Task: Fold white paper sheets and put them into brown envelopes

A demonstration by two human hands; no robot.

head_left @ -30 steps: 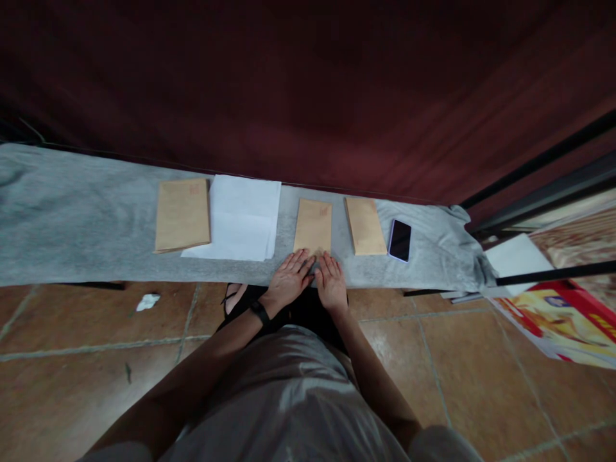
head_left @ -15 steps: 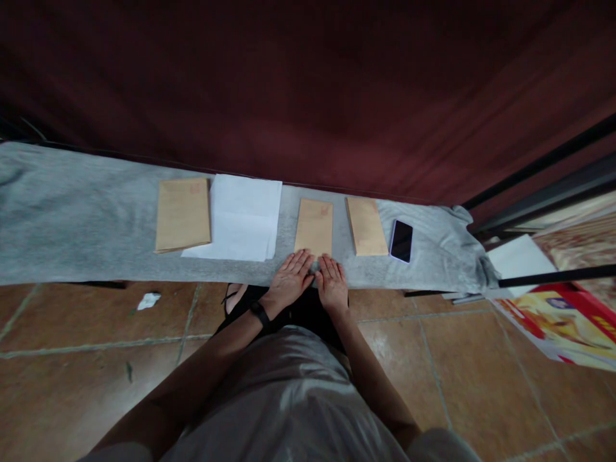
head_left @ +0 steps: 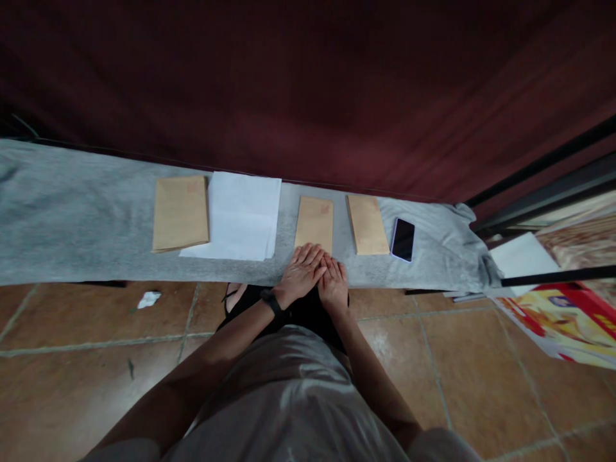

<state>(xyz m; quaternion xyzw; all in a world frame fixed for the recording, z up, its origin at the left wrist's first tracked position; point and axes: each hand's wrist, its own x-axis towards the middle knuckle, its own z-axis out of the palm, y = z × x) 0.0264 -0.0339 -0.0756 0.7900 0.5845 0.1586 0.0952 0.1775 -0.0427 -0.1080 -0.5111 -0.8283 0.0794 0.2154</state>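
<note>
A brown paper envelope [head_left: 314, 222] lies flat in front of me, its near end under my hands. My left hand [head_left: 302, 269] rests on that end with fingers stretched out, and a dark band circles its wrist. Close against it, my right hand [head_left: 333, 282] also lies flat with extended fingers. The fingers of the two hands meet and partly overlap over the envelope's near edge, which they hide. Neither hand grips anything. To the right of this envelope is a small pile of brown envelopes [head_left: 368, 226].
White paper sheets [head_left: 244, 218] lie left of the hands, beside a larger stack of brown envelopes [head_left: 180, 215]. A phone [head_left: 403, 240] is at the right. Grey cloth [head_left: 96, 218] covers the narrow table; a dark red curtain [head_left: 308, 96] hangs behind. A colourful box [head_left: 563, 321] stands lower right.
My left hand has slid right and slightly forward along the envelope's near end, now meeting my right hand. The right hand has barely moved.
</note>
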